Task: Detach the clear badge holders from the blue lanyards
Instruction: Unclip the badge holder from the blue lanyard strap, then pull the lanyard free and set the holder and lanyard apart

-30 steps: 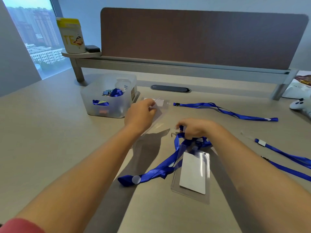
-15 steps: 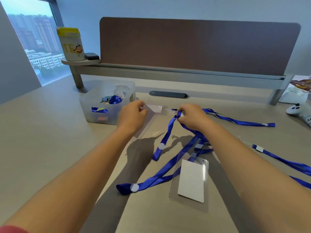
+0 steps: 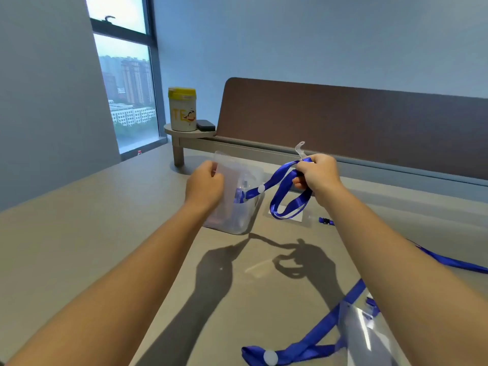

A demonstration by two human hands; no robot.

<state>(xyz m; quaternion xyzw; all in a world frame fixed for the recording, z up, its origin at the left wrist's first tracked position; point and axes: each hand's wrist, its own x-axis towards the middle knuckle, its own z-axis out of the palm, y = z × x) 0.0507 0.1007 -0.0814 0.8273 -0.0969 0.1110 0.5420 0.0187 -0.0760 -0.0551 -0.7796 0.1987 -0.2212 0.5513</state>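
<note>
Nearest the camera, a second blue lanyard point(image 3: 303, 347) is lying slack on the desk point(image 3: 79, 233), and its clear badge holder point(image 3: 367, 334) is sitting at the strap's end, half hidden under the right forearm; whether the two are joined there, I cannot tell. That pair looks to be waiting its turn.

Moving up the desk, both hands are raised off the surface. The left hand point(image 3: 204, 184) is gripping a clear badge holder point(image 3: 229, 180), fingers curled round its edge, holding it up in front of the translucent storage bin point(image 3: 237, 220). The right hand point(image 3: 318, 175) is closing round the gathered blue lanyard point(image 3: 287, 199), thumb and fingers pinching the strap just below its clear plastic tab point(image 3: 300, 149), which is sticking up free above the knuckles. The strap's loop is dangling beneath that hand, one run with a white button reaching toward the bin.

My read: this holder is already off its strap, and the sorting step is in hand. The next move is calling for each piece to be set down apart, then a reach back for the near pair.

Beyond, another flat holder point(image 3: 287, 216) is lying on the desk, and a yellow-lidded canister point(image 3: 182, 109) is standing on the corner shelf.
</note>
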